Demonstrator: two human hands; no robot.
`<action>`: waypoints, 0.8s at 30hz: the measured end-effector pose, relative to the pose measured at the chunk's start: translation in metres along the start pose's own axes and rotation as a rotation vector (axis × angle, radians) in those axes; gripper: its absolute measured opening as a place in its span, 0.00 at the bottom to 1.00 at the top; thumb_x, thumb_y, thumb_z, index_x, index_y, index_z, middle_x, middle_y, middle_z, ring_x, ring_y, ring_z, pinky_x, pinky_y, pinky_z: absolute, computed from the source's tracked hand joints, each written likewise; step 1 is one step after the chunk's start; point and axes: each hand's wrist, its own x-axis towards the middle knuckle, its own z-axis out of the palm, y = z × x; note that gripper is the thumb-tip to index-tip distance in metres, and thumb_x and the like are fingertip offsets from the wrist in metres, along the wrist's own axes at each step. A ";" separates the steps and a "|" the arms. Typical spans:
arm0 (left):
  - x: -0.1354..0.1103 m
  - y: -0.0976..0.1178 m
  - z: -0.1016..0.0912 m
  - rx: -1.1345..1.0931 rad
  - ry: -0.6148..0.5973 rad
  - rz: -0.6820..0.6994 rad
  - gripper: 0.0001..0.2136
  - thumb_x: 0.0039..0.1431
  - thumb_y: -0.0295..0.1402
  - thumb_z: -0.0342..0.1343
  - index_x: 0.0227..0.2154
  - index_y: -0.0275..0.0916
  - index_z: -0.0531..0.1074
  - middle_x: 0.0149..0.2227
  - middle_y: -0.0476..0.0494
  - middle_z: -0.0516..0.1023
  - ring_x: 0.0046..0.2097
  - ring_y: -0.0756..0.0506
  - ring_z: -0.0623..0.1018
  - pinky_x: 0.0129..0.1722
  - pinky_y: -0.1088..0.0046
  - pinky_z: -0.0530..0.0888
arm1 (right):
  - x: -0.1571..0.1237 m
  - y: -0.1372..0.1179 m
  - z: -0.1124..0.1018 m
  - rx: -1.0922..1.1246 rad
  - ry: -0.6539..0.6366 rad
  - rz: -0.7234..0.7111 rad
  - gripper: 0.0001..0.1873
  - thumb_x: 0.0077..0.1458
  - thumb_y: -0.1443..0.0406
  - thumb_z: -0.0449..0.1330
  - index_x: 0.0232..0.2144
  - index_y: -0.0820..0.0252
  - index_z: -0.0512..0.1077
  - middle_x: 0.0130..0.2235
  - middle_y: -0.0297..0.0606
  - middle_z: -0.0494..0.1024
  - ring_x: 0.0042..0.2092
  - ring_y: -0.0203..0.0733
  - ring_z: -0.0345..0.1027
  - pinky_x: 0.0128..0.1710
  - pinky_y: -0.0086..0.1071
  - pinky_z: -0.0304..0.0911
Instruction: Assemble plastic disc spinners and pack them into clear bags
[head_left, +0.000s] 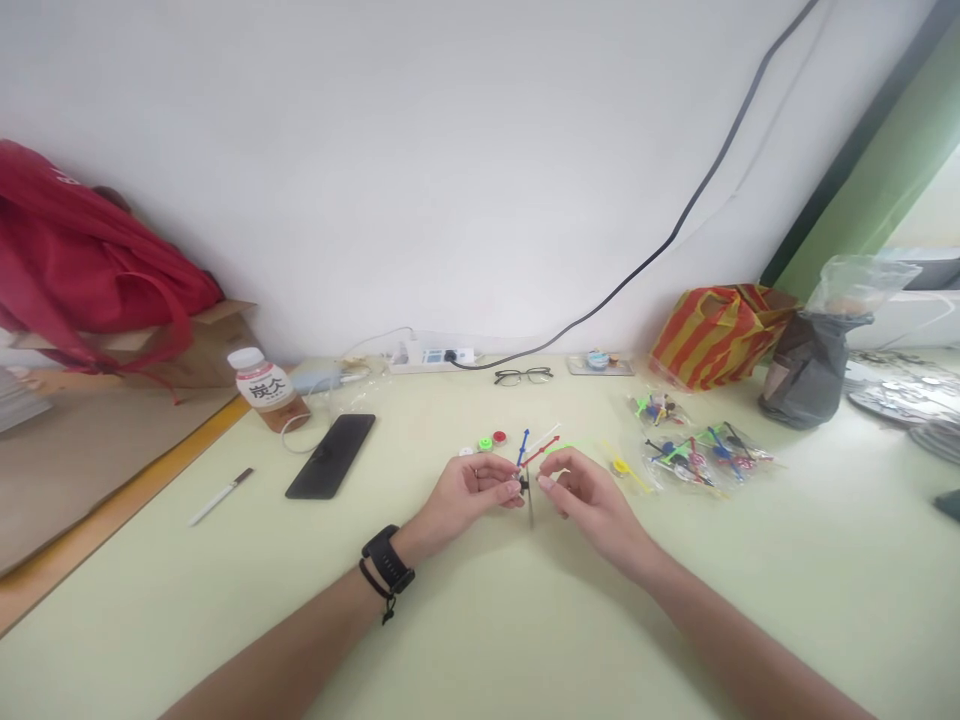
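My left hand (474, 490) and my right hand (583, 492) meet over the middle of the pale green table (480, 610). Between their pinched fingertips is a small assembly of thin coloured sticks (529, 458): a blue one, a red one and a white one fan upward from a small black hub, and a grey stick hangs down. Both hands pinch at the hub. A black watch sits on my left wrist. Just behind the hands lie small round caps (492, 441), one green, one red and one white.
Clear bags of coloured plastic parts (694, 452) lie to the right. A black phone (331, 455), a pen (220, 496) and a bottle (264, 390) are on the left. Glasses (523, 376), a power strip (435, 357), a striped bag (716, 335) and a grey pouch (814, 370) line the wall.
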 end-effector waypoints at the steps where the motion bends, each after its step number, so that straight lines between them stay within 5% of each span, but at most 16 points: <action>1: 0.000 0.000 0.000 0.000 -0.014 0.003 0.17 0.54 0.38 0.73 0.41 0.33 0.80 0.37 0.40 0.85 0.38 0.42 0.86 0.45 0.64 0.82 | 0.000 0.001 0.002 -0.037 -0.012 -0.017 0.18 0.61 0.49 0.63 0.41 0.56 0.73 0.32 0.34 0.74 0.28 0.37 0.62 0.29 0.32 0.61; 7: -0.001 0.001 0.001 -0.009 -0.050 0.034 0.16 0.55 0.37 0.72 0.42 0.33 0.79 0.44 0.36 0.85 0.41 0.42 0.85 0.46 0.63 0.82 | -0.001 0.006 0.005 -0.130 -0.071 -0.068 0.14 0.63 0.54 0.61 0.45 0.56 0.75 0.46 0.41 0.80 0.32 0.37 0.70 0.34 0.33 0.68; 13: 0.000 0.001 -0.001 0.002 -0.025 0.001 0.16 0.56 0.37 0.71 0.43 0.33 0.79 0.38 0.39 0.85 0.39 0.43 0.85 0.45 0.65 0.82 | -0.003 0.011 0.003 -0.218 -0.009 -0.163 0.15 0.65 0.59 0.58 0.52 0.55 0.71 0.41 0.39 0.78 0.31 0.37 0.70 0.31 0.31 0.70; 19: 0.001 0.000 -0.004 0.014 -0.003 -0.020 0.16 0.56 0.38 0.71 0.42 0.33 0.80 0.36 0.41 0.84 0.37 0.44 0.85 0.42 0.68 0.82 | -0.010 0.018 0.001 -0.407 0.019 -0.359 0.32 0.66 0.62 0.56 0.69 0.50 0.53 0.45 0.38 0.74 0.30 0.36 0.66 0.32 0.32 0.68; 21: 0.001 -0.001 -0.004 0.008 -0.004 -0.021 0.16 0.56 0.38 0.71 0.42 0.33 0.80 0.36 0.41 0.84 0.37 0.44 0.85 0.42 0.69 0.81 | -0.010 0.017 0.000 -0.448 0.003 -0.384 0.22 0.67 0.61 0.55 0.62 0.53 0.64 0.43 0.39 0.75 0.31 0.36 0.66 0.33 0.33 0.67; 22: 0.001 -0.001 -0.004 0.004 -0.003 -0.021 0.16 0.55 0.38 0.72 0.42 0.33 0.80 0.36 0.41 0.84 0.37 0.45 0.85 0.42 0.69 0.81 | -0.010 0.017 -0.001 -0.460 -0.016 -0.377 0.13 0.69 0.60 0.52 0.51 0.55 0.72 0.38 0.37 0.75 0.30 0.37 0.65 0.33 0.33 0.65; 24: 0.002 -0.001 -0.003 -0.004 0.006 -0.013 0.16 0.55 0.38 0.72 0.41 0.33 0.80 0.36 0.42 0.84 0.36 0.45 0.85 0.41 0.69 0.82 | -0.008 0.016 -0.003 -0.469 -0.038 -0.340 0.23 0.72 0.59 0.47 0.26 0.57 0.70 0.27 0.34 0.70 0.28 0.37 0.63 0.32 0.33 0.61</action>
